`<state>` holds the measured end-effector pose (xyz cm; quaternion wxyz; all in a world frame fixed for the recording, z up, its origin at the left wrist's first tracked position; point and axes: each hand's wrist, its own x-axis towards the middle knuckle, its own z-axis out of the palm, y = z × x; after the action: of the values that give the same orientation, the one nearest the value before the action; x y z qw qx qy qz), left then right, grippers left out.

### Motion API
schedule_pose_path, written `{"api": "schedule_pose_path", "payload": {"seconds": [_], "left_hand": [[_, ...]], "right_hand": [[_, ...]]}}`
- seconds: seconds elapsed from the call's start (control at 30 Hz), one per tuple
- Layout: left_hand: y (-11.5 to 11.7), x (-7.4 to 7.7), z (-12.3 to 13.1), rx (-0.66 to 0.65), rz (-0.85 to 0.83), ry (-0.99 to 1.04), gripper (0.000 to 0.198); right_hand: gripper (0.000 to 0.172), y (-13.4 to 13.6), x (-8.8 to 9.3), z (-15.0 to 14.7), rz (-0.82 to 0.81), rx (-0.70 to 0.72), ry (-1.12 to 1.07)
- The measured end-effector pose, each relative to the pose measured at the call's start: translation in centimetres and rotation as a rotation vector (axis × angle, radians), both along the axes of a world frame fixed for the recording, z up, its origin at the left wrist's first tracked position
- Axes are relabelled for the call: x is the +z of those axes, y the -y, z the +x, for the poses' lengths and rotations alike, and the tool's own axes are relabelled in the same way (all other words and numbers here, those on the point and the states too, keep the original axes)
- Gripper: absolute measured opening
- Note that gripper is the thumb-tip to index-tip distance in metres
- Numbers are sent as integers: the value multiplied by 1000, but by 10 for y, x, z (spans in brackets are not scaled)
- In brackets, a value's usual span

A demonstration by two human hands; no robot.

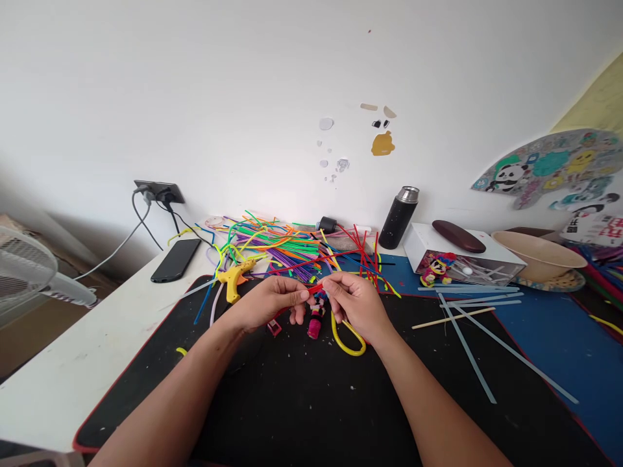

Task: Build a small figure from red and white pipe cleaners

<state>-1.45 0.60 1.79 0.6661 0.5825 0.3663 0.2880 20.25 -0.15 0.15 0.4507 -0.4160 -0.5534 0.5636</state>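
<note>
Both hands are over the black mat (292,402), close together at the middle of the work surface. The left hand (285,299) pinches a short red strip (315,287) between thumb and forefinger; the right hand (357,305) pinches the same strip farther along, so the piece spans the small gap between the fingertips. Remaining fingers of both hands are curled. A small figure (315,327) with a bright pink end sits just below the strip, its upper part partly hidden; contact with the fingers cannot be determined. A yellow loop (357,354) extends from beneath the right hand; whether that hand grips it cannot be told. A small red object (274,327) is beside the left hand. Behind the hands: a heap of coloured stems (287,250), with a yellow glue gun (232,280) at its near left side. Farther left, a phone (175,261) lies on the white table (97,350). To the right, pale translucent sticks (470,350) cross a thin wooden stick (452,318). A black flask (399,220) stands near the wall, left of a white box (416,250).
</note>
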Motion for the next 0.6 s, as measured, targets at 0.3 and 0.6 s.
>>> {"api": "schedule_pose_path", "payload": {"seconds": [0.3, 0.6], "left_hand": [[1, 1, 3, 127, 41, 121, 44], [8, -4, 19, 87, 163, -41, 45]], "right_hand": [[42, 0, 3, 1, -29, -32, -121], [45, 1, -4, -7, -53, 47, -91]]}}
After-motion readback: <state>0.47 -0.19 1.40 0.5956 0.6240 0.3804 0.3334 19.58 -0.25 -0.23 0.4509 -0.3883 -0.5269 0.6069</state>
